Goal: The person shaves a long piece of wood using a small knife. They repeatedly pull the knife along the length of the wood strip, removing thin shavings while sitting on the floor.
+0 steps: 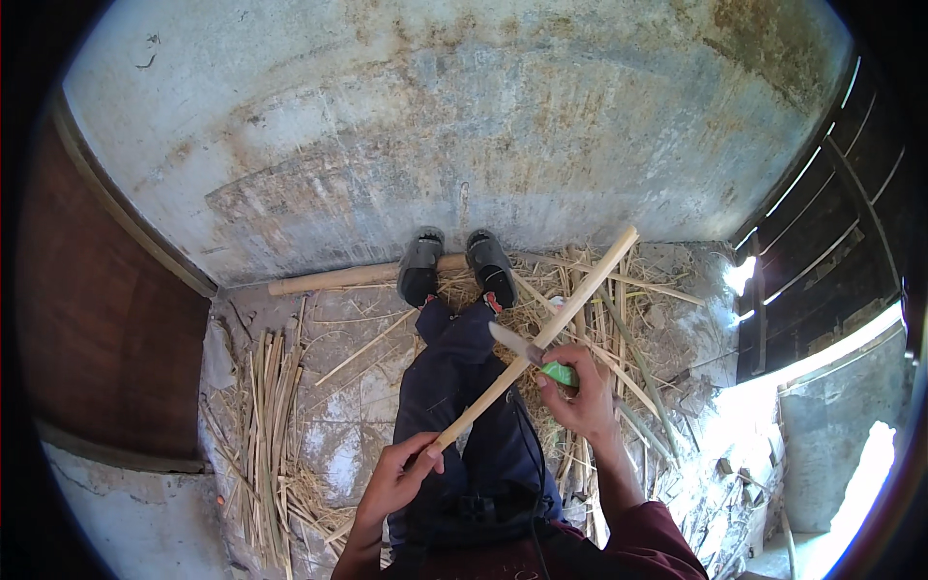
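Observation:
A long pale strip of split wood or bamboo [587, 290] slants over my lap, its near end low on the left and its far end up to the right. My left hand [397, 475] is closed round the near end. In my right hand [580, 391] is a knife with a green handle [560, 373], the fingers wrapped round it. The knife's broad blade [513, 341] points up and left and lies across the strip near its middle. Whether the edge bites into the wood cannot be made out.
A bundle of thin split sticks [266, 425] lies on the floor at the left. Shavings and more sticks [643, 387] litter the right side. My shoes [421, 266] rest by a thick pole [333, 278] along the stained wall [464, 126]. A brown panel [116, 319] stands at left.

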Action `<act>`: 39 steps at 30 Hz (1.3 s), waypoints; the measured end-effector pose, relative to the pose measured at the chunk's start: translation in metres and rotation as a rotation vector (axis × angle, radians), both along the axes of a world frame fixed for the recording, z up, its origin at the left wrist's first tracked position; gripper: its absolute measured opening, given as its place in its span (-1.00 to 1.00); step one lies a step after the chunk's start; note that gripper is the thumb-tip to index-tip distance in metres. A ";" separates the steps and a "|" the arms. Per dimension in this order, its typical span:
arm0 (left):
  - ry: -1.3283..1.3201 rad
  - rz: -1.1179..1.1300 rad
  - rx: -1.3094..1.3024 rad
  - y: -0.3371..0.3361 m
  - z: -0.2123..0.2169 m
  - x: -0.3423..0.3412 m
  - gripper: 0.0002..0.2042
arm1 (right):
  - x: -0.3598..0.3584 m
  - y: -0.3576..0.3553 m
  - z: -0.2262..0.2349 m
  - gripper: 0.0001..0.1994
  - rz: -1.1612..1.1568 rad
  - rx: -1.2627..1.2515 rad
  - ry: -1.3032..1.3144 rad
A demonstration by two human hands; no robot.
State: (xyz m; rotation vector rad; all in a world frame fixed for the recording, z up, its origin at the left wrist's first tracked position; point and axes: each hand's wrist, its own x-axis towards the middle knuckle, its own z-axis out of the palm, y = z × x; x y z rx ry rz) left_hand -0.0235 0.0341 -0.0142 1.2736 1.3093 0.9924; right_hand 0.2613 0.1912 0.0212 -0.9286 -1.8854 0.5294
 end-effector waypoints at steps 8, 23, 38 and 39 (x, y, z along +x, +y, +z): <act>-0.067 0.032 0.005 0.001 0.000 0.015 -0.64 | -0.018 -0.016 -0.014 -0.72 0.170 0.136 -0.102; -0.033 0.133 0.056 0.002 0.010 0.024 -0.68 | -0.015 -0.016 -0.016 -0.82 0.032 0.128 -0.054; -0.090 0.264 -0.025 0.006 0.014 0.029 -0.70 | -0.028 -0.040 -0.012 -0.79 0.255 0.139 -0.163; -0.083 0.271 0.021 0.007 0.012 0.030 -0.70 | -0.028 -0.041 -0.009 -0.79 0.241 0.152 -0.171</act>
